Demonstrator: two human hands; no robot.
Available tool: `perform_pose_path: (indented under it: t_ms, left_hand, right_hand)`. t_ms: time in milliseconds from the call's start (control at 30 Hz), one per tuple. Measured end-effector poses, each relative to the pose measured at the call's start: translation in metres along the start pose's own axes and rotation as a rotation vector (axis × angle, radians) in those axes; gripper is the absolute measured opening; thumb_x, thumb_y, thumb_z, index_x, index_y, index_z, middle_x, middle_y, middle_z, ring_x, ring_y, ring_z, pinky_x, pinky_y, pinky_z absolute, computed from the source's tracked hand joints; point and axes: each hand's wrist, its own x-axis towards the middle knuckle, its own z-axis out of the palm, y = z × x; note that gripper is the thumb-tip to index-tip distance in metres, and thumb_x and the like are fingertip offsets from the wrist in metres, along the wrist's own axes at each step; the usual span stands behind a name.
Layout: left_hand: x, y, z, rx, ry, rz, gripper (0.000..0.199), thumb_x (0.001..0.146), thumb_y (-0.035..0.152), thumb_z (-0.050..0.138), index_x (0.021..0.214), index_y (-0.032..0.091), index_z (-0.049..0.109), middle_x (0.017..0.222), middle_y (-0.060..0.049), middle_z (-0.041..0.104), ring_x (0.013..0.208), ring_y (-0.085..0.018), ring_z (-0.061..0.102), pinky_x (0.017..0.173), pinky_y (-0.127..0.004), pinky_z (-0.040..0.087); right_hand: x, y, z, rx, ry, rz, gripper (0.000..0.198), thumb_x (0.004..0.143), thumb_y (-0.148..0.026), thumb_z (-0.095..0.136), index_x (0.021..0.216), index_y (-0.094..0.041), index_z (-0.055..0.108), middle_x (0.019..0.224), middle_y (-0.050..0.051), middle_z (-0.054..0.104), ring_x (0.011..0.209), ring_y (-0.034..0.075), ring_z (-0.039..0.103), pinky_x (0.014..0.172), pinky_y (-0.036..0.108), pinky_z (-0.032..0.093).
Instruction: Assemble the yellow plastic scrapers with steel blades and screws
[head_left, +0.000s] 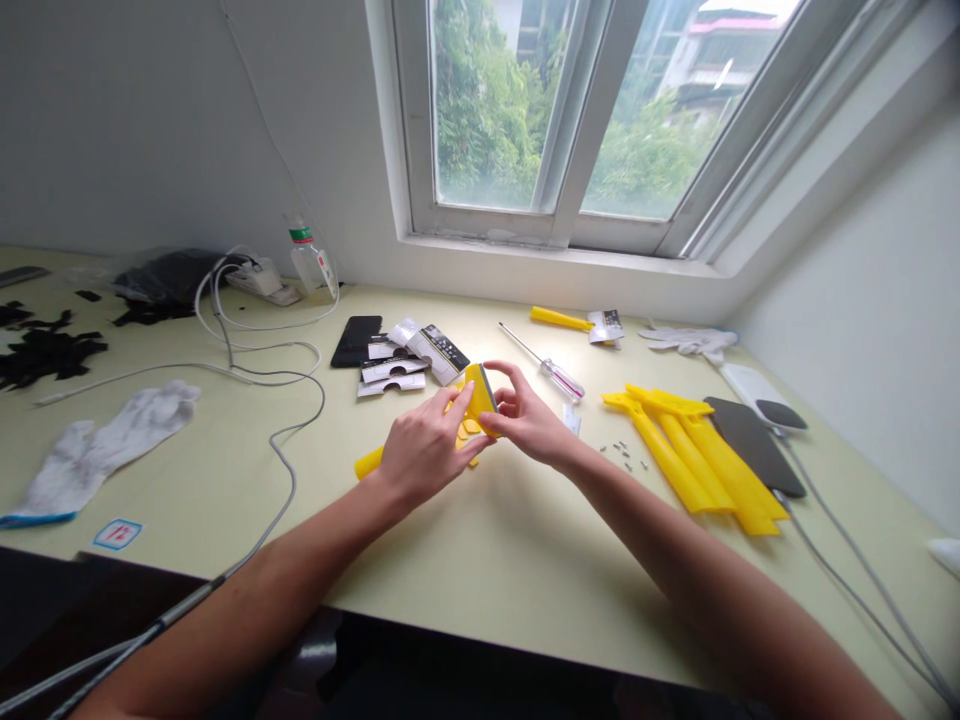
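Observation:
Both hands meet over the middle of the table on a yellow scraper (477, 398) with a grey strip along its right edge. My left hand (424, 445) is closed on it, index finger stretched against its yellow face. My right hand (525, 412) pinches the grey-edged side between thumb and fingers. From behind my left hand pokes a yellow handle end (368, 463); whether it joins the scraper is hidden. Small yellow pieces (471, 427) lie on the table beneath the hands. A screwdriver (559, 380) with a clear handle lies beyond my right hand.
Printed packets (439, 352) and a black phone (355, 341) lie behind my left hand. To the right are yellow handles (679, 450) and several small screws (624, 452). A cable (289, 465) crosses the left side near a white glove (112, 440). A bottle (311, 262) stands at the back.

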Motion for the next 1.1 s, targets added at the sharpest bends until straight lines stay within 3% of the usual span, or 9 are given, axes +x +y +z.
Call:
perform_pose_path:
  t_ms: [167, 267, 367, 467, 567, 700, 900, 1100]
  left_hand:
    - [0.001, 0.001, -0.003, -0.029, -0.02, -0.017, 0.066, 0.089, 0.057, 0.058, 0.137, 0.013, 0.052, 0.112, -0.011, 0.068, 0.084, -0.022, 0.069, 0.064, -0.029, 0.053]
    - [0.001, 0.001, -0.004, -0.041, -0.042, -0.036, 0.063, 0.089, 0.058, 0.057, 0.135, 0.015, 0.054, 0.116, -0.012, 0.067, 0.084, -0.023, 0.069, 0.062, -0.03, 0.053]
    - [0.002, 0.0, -0.005, -0.048, -0.075, -0.046, 0.055, 0.091, 0.057, 0.055, 0.13, 0.017, 0.056, 0.123, -0.011, 0.063, 0.08, -0.022, 0.068, 0.057, -0.031, 0.053]
    - [0.002, -0.001, -0.005, -0.085, -0.124, -0.068, 0.047, 0.091, 0.054, 0.056, 0.123, 0.021, 0.058, 0.13, -0.011, 0.055, 0.077, -0.02, 0.067, 0.055, -0.031, 0.053]
    - [0.002, -0.001, -0.004, -0.173, -0.179, -0.11, 0.04, 0.089, 0.048, 0.061, 0.12, 0.023, 0.059, 0.13, -0.009, 0.052, 0.075, -0.018, 0.066, 0.059, -0.033, 0.055]
    - [0.001, -0.003, -0.001, -0.219, -0.203, -0.12, 0.031, 0.092, 0.031, 0.058, 0.122, 0.024, 0.059, 0.129, -0.007, 0.052, 0.064, -0.012, 0.062, 0.059, -0.032, 0.054]
    - [0.002, -0.005, -0.002, -0.197, -0.132, -0.073, 0.022, 0.093, 0.023, 0.054, 0.115, 0.023, 0.059, 0.118, -0.004, 0.061, 0.069, -0.015, 0.063, 0.056, -0.028, 0.05]
    - [0.001, -0.004, 0.0, -0.204, -0.105, -0.013, 0.014, 0.095, 0.022, 0.052, 0.107, 0.023, 0.06, 0.122, -0.006, 0.058, 0.074, -0.014, 0.065, 0.053, -0.024, 0.048]
  right_hand:
    - [0.002, 0.0, -0.01, -0.058, -0.041, -0.004, 0.072, 0.082, -0.033, 0.065, 0.142, -0.029, 0.025, 0.079, -0.005, 0.054, 0.067, 0.012, 0.057, 0.064, 0.028, 0.048]
    - [0.0, -0.015, -0.032, -0.323, -0.073, 0.018, 0.061, 0.087, -0.039, 0.058, 0.141, -0.026, 0.032, 0.088, 0.001, 0.064, 0.075, 0.014, 0.061, 0.066, 0.028, 0.048]
    - [-0.006, -0.034, -0.067, -0.825, -0.039, 0.087, 0.028, 0.088, -0.039, 0.054, 0.111, -0.024, 0.063, 0.093, 0.006, 0.069, 0.078, 0.016, 0.063, 0.068, 0.029, 0.047]
    - [-0.013, -0.04, -0.102, -1.095, -0.103, 0.368, 0.016, 0.079, -0.028, 0.061, 0.088, -0.019, 0.07, 0.086, 0.009, 0.071, 0.07, 0.017, 0.064, 0.062, 0.029, 0.044]
    - [-0.014, -0.029, -0.126, -1.111, -0.222, 0.635, 0.009, 0.071, -0.02, 0.066, 0.078, -0.017, 0.069, 0.075, 0.008, 0.071, 0.064, 0.019, 0.064, 0.06, 0.031, 0.045]
    - [-0.012, -0.012, -0.136, -1.093, -0.25, 0.753, 0.008, 0.065, -0.023, 0.071, 0.064, -0.017, 0.066, 0.072, 0.011, 0.072, 0.065, 0.021, 0.064, 0.061, 0.034, 0.045]
    - [-0.014, -0.011, -0.13, -1.033, -0.236, 0.796, 0.011, 0.058, -0.017, 0.073, 0.063, -0.018, 0.062, 0.069, 0.01, 0.07, 0.059, 0.018, 0.059, 0.055, 0.032, 0.044]
    - [-0.015, -0.009, -0.127, -1.019, -0.181, 0.758, 0.019, 0.055, -0.013, 0.068, 0.07, -0.02, 0.059, 0.065, 0.008, 0.065, 0.057, 0.019, 0.059, 0.054, 0.033, 0.046]
